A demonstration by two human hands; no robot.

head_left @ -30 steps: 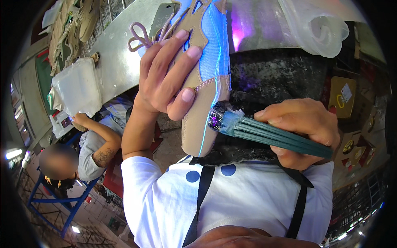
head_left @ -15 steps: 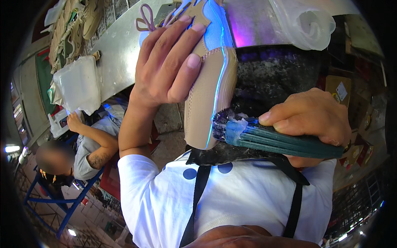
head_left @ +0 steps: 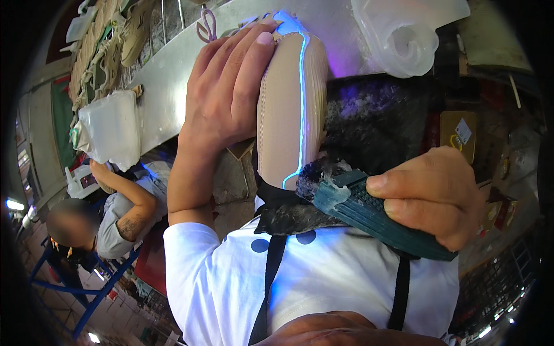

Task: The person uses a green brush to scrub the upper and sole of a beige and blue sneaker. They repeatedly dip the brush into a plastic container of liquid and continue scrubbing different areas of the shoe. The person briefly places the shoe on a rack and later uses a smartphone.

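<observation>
My left hand (head_left: 225,95) is wrapped over a beige shoe upper (head_left: 280,124), its fingers across the laced part and its thumb side toward the heel. A glowing blue line runs along the upper's side and bends near its lower end. My right hand (head_left: 433,199) grips the green handle of a brush (head_left: 372,216) with clumped, whitish residue round its dark bristle end. Those bristles are at the upper's lower right corner, close to the end of the glowing line; whether they touch it I cannot tell. A mauve lace loop (head_left: 206,26) sticks out beyond my left fingers.
Ahead lies a metal table (head_left: 158,92), with a translucent plastic container (head_left: 398,43) at its right. Another translucent box (head_left: 109,130) stands left, near a seated person (head_left: 130,213). Several shoes (head_left: 135,34) hang at the far left. A black apron (head_left: 375,115) covers my lap.
The shoe upper has tipped so that more of its heel end faces me, and my left hand has turned with it. My right hand and the brush have moved down, the handle now slanting more.
</observation>
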